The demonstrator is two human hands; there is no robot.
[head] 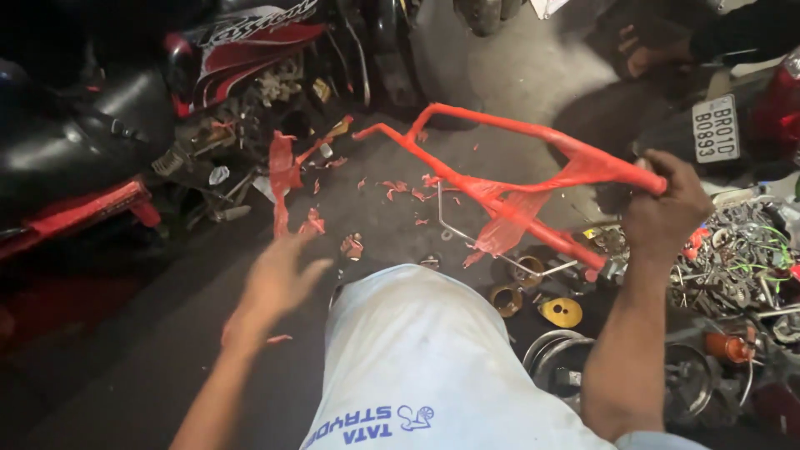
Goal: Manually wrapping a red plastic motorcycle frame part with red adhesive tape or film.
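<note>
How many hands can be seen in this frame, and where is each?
3. The person's right hand grips the end of the red wrapped frame. The left hand is open above the floor scraps. Another person's hand shows at the top right. More may be hidden.

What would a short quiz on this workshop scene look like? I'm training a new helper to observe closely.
1. True or false: the right hand grips the red-wrapped metal frame.
2. The left hand is: A) gripping the frame, B) open, holding nothing, C) holding a wrench.
3. What lies scattered on the floor under the frame?

Key: 1 true; 2 B; 3 torn red wrap scraps.
</note>
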